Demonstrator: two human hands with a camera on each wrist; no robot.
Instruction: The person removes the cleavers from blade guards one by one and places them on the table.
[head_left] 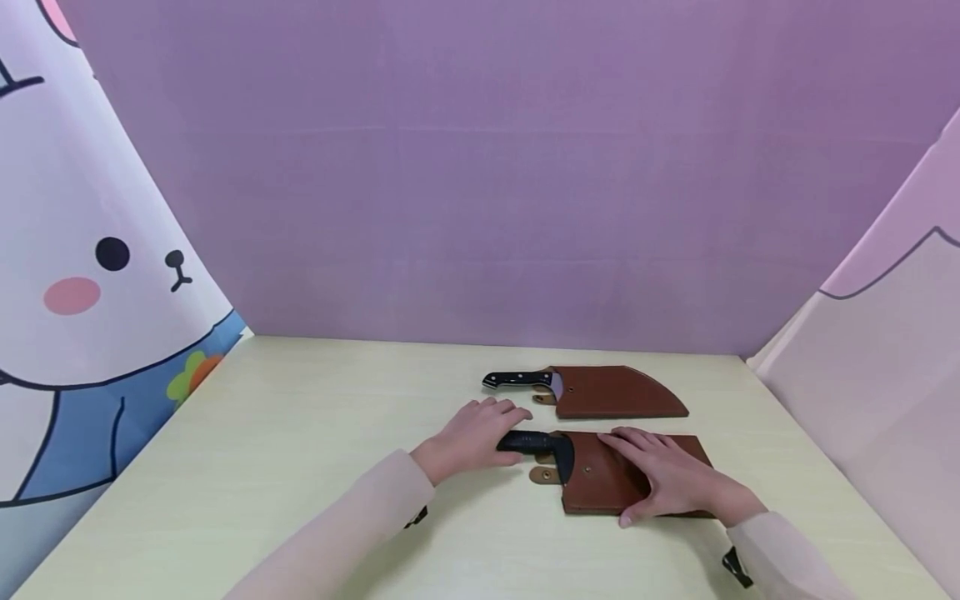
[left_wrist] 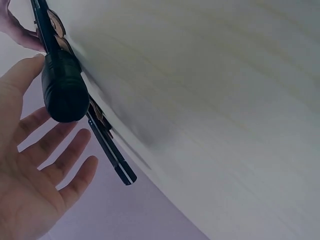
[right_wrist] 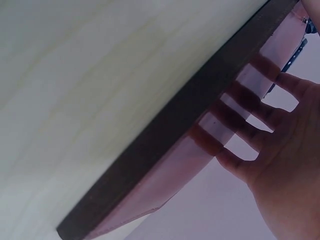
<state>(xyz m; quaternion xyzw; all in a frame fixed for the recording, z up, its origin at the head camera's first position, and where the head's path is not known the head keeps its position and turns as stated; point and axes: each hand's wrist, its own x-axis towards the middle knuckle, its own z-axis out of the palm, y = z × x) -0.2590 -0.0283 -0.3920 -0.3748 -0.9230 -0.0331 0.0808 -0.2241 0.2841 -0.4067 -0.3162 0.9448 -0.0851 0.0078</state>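
A cleaver with a black handle lies with its blade inside a brown leather sheath on the table. My left hand is at the end of that handle, thumb on one side and spread fingers on the other, not curled round it; the left wrist view shows the handle's butt between them. Over the sheath's top face, my right hand spreads its fingers, with the thumb by the near edge. In the right wrist view those straight fingers lie close along the sheath.
Behind it lies a second knife with a riveted black handle, its blade in a curved brown sheath. A strap with a snap sticks out from the nearer sheath. A purple panel stands along the pale table's back edge.
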